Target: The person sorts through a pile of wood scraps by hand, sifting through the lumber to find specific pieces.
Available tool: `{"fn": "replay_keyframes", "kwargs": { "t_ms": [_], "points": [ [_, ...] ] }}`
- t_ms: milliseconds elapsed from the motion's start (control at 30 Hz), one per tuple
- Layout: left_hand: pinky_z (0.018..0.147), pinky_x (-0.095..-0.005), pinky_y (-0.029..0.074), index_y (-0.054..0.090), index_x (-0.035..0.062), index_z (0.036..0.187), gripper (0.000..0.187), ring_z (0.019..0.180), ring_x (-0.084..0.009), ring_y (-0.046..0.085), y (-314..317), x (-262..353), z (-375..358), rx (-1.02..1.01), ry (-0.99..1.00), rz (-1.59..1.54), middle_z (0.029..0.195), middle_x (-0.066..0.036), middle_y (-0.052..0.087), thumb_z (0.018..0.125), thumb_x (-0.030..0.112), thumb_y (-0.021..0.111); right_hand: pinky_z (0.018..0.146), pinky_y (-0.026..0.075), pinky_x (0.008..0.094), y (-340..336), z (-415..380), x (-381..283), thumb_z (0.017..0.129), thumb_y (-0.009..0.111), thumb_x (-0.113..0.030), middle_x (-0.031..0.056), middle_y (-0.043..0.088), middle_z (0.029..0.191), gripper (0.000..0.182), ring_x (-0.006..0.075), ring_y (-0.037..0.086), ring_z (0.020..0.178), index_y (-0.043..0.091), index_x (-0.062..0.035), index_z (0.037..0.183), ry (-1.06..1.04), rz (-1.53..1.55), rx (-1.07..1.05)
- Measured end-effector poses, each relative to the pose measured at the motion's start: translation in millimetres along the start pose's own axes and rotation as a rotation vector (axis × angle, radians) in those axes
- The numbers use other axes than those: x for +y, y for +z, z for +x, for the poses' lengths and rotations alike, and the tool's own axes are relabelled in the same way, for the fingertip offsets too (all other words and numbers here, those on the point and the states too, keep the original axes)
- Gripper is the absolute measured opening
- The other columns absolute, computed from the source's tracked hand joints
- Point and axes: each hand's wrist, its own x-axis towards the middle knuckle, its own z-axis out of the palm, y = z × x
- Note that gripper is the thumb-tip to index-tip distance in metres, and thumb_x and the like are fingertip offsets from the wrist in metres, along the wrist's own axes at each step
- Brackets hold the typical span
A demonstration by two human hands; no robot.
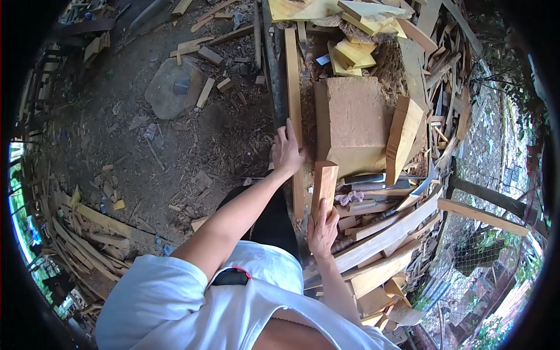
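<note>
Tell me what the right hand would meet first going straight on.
Past the short wood piece under its fingers, the right hand would probably meet the large wooden block first, though depth is unclear.

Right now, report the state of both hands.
Left hand: at the long board, grip can't be told.
Right hand: closed on the short wood block.

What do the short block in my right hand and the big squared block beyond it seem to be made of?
The short block in your right hand looks like bare, cleanly cut wood, given its streaky orange-brown grain. The big block is probably wood too, unfinished, with a duller, scuffed brown face.
</note>
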Motion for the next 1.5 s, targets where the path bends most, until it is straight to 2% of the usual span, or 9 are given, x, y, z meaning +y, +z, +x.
{"fn": "replay_keyframes", "kwargs": {
  "t_ms": [200,333,467,667,833,900,1200,1333,1500],
  "points": [
    [0.084,-0.0462,0.048,0.009,0.0009,0.146,0.095,0.109,-0.0378,0.048,8.2,-16.4,-4.2,-0.016,-0.004,-0.014,0.120,-0.017,0.035,0.078,0.022,0.072,0.077,0.047,0.0470,1.5,5.6,-12.4,0.083,0.062,-0.015,0.0283,0.042,0.115,0.072,0.0428,0.049,0.097,0.028,-0.0133,0.146,-0.035,-0.035,-0.139],
    [0.083,-0.0445,0.048,0.012,0.0030,0.147,0.077,0.105,-0.0375,0.049,4.1,-37.5,-4.0,-0.077,0.014,-0.172,0.117,-0.020,0.035,0.089,0.023,0.059,0.077,0.048,0.0459,19.1,20.4,-25.9,0.084,0.062,-0.017,0.0279,0.042,0.117,0.071,0.0424,0.049,0.098,0.028,-0.0150,0.146,0.028,-0.025,-0.175],
    [0.081,-0.0423,0.047,0.014,0.0017,0.147,0.073,0.100,-0.0379,0.050,-11.7,-44.2,-18.7,0.145,0.006,-0.287,0.115,-0.021,0.035,0.093,0.033,0.053,0.076,0.049,0.0453,32.2,42.0,-36.9,0.084,0.061,-0.019,0.0269,0.042,0.117,0.071,0.0419,0.049,0.100,0.028,-0.0192,0.147,0.014,-0.079,-0.158],
    [0.075,-0.0471,0.049,0.002,0.0012,0.147,0.081,0.093,-0.0429,0.055,-15.7,-28.6,-76.2,-0.163,0.038,-0.257,0.113,-0.025,0.038,0.091,0.031,0.052,0.070,0.052,0.0425,55.2,73.4,-46.9,0.080,0.059,-0.022,0.0200,0.047,0.112,0.055,0.0356,0.053,0.096,0.043,-0.0175,0.133,0.033,-0.114,-0.208],
    [0.074,-0.0465,0.049,0.011,0.0065,0.149,0.066,0.091,-0.0434,0.055,-10.3,-14.4,-30.4,0.014,-0.005,-0.355,0.116,-0.026,0.038,0.095,0.025,0.045,0.067,0.054,0.0390,48.2,125.1,-61.1,0.081,0.057,-0.021,0.0181,0.047,0.111,0.060,0.0323,0.054,0.096,0.037,-0.0108,0.137,0.038,-0.107,-0.226],
    [0.057,-0.0465,0.049,0.011,0.0110,0.149,0.066,0.074,-0.0401,0.057,-16.0,-12.6,16.0,0.117,0.079,-0.317,0.110,-0.022,0.041,0.095,0.028,0.045,0.061,0.056,0.0348,57.5,167.4,-66.6,0.082,0.058,-0.021,0.0170,0.047,0.113,0.060,0.0311,0.055,0.098,0.037,-0.0109,0.138,0.020,-0.133,-0.171],
    [0.094,-0.0447,0.039,0.023,0.0011,0.143,0.064,0.107,-0.0466,0.046,-73.2,5.4,261.5,0.098,0.131,-0.234,0.114,-0.033,0.041,0.092,0.030,0.049,0.078,0.053,0.0402,78.9,389.2,-106.7,0.084,0.056,-0.019,0.0162,0.043,0.117,0.046,0.0321,0.048,0.108,0.048,-0.0090,0.129,-0.015,-0.026,0.037],
    [0.100,-0.0429,0.037,0.022,-0.0014,0.143,0.065,0.113,-0.0465,0.044,-72.8,12.2,240.3,0.103,0.083,-0.284,0.121,-0.034,0.037,0.093,0.030,0.049,0.078,0.053,0.0475,78.8,380.8,-97.6,0.083,0.058,-0.026,0.0174,0.044,0.112,0.046,0.0364,0.051,0.105,0.046,-0.0016,0.121,-0.101,0.001,0.116],
    [0.091,-0.0481,0.044,0.015,-0.0007,0.145,0.070,0.105,-0.0500,0.050,-25.7,-11.5,117.2,0.137,0.167,-0.199,0.121,-0.036,0.037,0.094,0.033,0.050,0.079,0.054,0.0445,63.7,253.5,-70.8,0.084,0.056,-0.022,0.0267,0.039,0.137,0.060,0.0400,0.053,0.113,0.038,-0.0035,0.138,0.078,0.090,-0.188]
  ]
}}
